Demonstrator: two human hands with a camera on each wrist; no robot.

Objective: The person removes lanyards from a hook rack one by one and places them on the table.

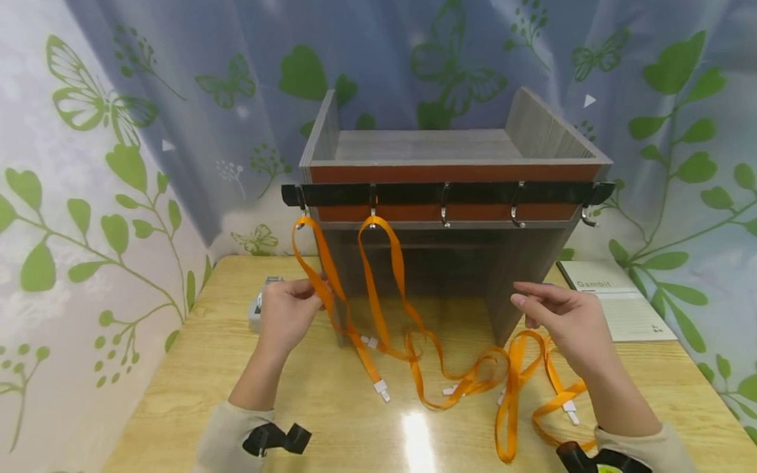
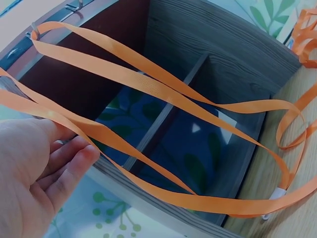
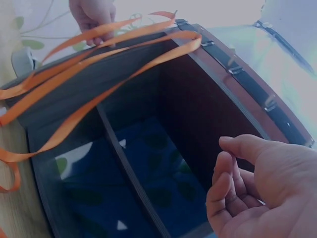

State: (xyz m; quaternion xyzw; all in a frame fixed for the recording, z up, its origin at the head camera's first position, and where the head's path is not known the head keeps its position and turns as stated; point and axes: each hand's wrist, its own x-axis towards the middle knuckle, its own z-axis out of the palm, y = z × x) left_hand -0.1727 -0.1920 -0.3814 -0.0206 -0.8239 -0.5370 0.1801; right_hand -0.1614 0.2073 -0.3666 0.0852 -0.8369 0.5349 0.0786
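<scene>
Two orange lanyards hang from a black hook rail (image 1: 408, 194): one lanyard (image 1: 307, 263) on the leftmost hook, another lanyard (image 1: 395, 253) on the hook beside it. My left hand (image 1: 292, 309) is at the leftmost lanyard, fingertips right at its strap and fingers loosely bent. In the left wrist view the strap crosses in front of part of this hand (image 2: 44, 168). My right hand (image 1: 568, 322) hovers over more orange lanyards (image 1: 514, 374) lying on the table, its fingers loosely bent with nothing between them. White clips (image 1: 382, 390) end the straps.
The rail runs along the front of a grey wooden shelf unit (image 1: 558, 131) with an open top tray; its three right hooks are bare. Behind the right hand lies a notebook (image 1: 615, 299). A grey device (image 1: 255, 315) sits behind the left hand on the wooden table (image 1: 189, 368).
</scene>
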